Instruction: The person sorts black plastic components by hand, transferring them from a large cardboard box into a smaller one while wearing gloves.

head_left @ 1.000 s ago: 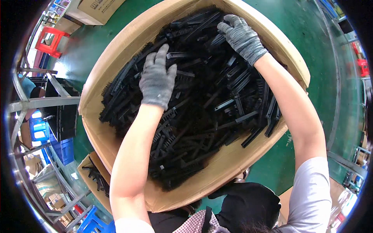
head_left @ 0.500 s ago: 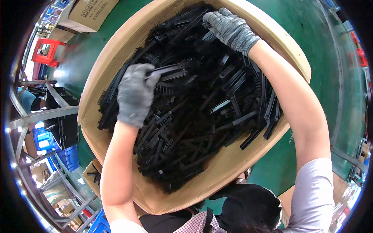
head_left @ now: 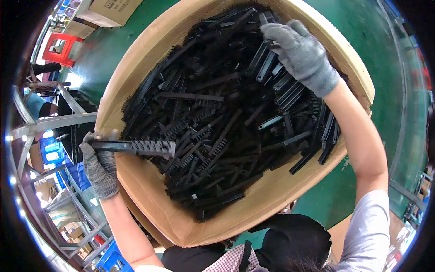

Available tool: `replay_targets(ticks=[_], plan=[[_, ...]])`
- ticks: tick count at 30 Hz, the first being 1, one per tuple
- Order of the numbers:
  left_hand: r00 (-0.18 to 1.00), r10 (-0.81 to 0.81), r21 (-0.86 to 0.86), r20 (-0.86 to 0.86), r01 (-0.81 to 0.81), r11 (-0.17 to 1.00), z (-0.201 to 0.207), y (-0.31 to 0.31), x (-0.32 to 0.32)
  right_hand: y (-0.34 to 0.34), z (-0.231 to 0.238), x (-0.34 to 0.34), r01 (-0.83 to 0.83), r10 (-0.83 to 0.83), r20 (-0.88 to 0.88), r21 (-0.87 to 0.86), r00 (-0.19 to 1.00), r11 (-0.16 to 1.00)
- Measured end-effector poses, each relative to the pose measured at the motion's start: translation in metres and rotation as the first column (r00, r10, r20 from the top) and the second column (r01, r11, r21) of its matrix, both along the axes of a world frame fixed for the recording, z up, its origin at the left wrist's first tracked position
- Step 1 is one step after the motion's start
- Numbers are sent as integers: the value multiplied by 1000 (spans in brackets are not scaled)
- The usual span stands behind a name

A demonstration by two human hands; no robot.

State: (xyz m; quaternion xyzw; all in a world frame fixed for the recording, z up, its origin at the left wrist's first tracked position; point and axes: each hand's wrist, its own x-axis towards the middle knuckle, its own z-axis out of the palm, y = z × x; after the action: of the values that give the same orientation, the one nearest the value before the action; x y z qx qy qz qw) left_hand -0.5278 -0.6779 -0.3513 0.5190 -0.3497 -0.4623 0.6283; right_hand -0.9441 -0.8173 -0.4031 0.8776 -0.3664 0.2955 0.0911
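Note:
A large cardboard box (head_left: 136, 50) holds a heap of black toothed plastic strips (head_left: 190, 96). My left hand (head_left: 100, 167), in a grey knit glove, is over the box's left edge. It grips one black toothed strip (head_left: 136, 147) by its plain end, and the toothed end points right over the heap. My right hand (head_left: 301, 56), gloved the same way, is above the far right part of the heap. Its fingers are curled together near several strips lying side by side; what they hold, if anything, is hidden.
A red plastic stool (head_left: 61, 49) stands on the green floor at the far left, near a closed carton (head_left: 111, 11). Along the left runs a metal frame (head_left: 59, 124) with blue bins (head_left: 78, 176) beside it. A smaller box partly shows under the big one's left side.
My left hand has swung left and nearer to me from over the heap, carrying the toothed strip to the box's edge. My right hand has shifted right and slightly nearer.

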Motion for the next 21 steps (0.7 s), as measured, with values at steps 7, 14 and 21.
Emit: replay_targets(ticks=[7,14,21], plan=[[662,-227,226,714,89,970,-40,-25,-80,56,8,-18,147,-332,687,315,646,938],[462,-381,487,801,-133,863,-97,-101,-169,80,8,-5,60,-568,797,569,205,820],[287,-491,561,822,-262,785,-107,-137,-182,76,-3,-10,-63,-626,779,627,33,776]])
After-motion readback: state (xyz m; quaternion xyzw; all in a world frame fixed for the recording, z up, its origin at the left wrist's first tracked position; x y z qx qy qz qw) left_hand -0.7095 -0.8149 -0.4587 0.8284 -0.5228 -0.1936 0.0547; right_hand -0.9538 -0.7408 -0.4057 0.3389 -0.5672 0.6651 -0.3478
